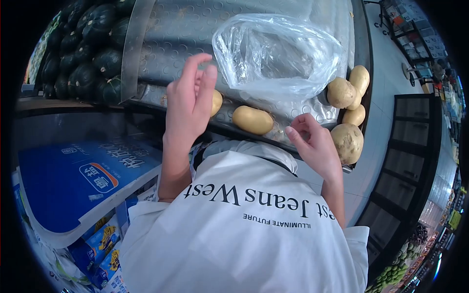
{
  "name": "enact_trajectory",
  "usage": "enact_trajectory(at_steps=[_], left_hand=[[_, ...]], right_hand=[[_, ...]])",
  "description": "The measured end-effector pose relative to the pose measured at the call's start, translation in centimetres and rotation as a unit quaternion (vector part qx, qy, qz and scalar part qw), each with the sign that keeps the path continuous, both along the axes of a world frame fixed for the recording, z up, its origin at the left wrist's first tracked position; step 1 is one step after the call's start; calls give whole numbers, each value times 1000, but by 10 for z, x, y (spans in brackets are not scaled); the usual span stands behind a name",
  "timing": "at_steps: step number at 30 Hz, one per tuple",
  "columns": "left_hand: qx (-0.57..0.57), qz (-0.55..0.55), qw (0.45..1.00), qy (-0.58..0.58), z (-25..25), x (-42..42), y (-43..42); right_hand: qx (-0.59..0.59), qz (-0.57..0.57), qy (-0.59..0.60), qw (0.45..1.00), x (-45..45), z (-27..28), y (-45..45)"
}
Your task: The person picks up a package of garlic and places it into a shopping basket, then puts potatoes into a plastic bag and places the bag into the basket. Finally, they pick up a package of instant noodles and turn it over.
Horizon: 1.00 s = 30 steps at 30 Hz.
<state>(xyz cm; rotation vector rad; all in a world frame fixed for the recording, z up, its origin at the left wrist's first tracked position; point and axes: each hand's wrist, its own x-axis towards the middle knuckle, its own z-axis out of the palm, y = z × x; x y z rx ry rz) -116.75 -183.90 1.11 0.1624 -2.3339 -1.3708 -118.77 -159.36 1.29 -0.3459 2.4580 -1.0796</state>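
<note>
Glare on plastic bag point(278, 58); dark, warped edges.

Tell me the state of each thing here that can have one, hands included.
Plastic bag: mouth spread open
Left hand: open, raised, holding nothing visible
Right hand: fingers curled, thumb apart, holding nothing visible
Potatoes: loose, outside the bag
Green pumpkins: heaped together
Dark cabinet drawers: appear shut
</note>
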Motion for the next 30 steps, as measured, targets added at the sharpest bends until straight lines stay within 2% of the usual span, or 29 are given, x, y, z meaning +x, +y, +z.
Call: enact_trajectory(at_steps=[1, 4, 7, 9, 13, 16, 19, 25, 30], left_hand=[[21, -19, 998, -51, -6, 11, 8], [-37, -73, 992, -92, -35, 28, 25], [-105, -89, 982, -130, -45, 34, 40], [-99, -103, 982, -123, -52, 30, 41], [-81, -108, 982, -134, -62, 21, 42], [-38, -134, 957, -253, -57, 17, 39], [-16, -113, 974, -193, -59, 15, 38], [-61, -136, 958, -244, -60, 15, 37], [-27, -144, 962, -232, -59, 16, 36]], right_hand=[[8, -4, -9, 1000, 2, -13, -1], [2, -16, -43, 999, 6, -45, -5], [21, -12, -5, 1000, 11, -65, -12], [45, -2, -21, 999, 9, -67, -17], [0, -22, -63, 998, 9, -69, -27], [8, -9, -28, 1000, 10, -68, -28], [44, 11, 32, 998, 10, -59, -27], [9, 1, 3, 1000, 12, -65, -29], [-2, -11, -20, 1000, 15, -66, -32]])
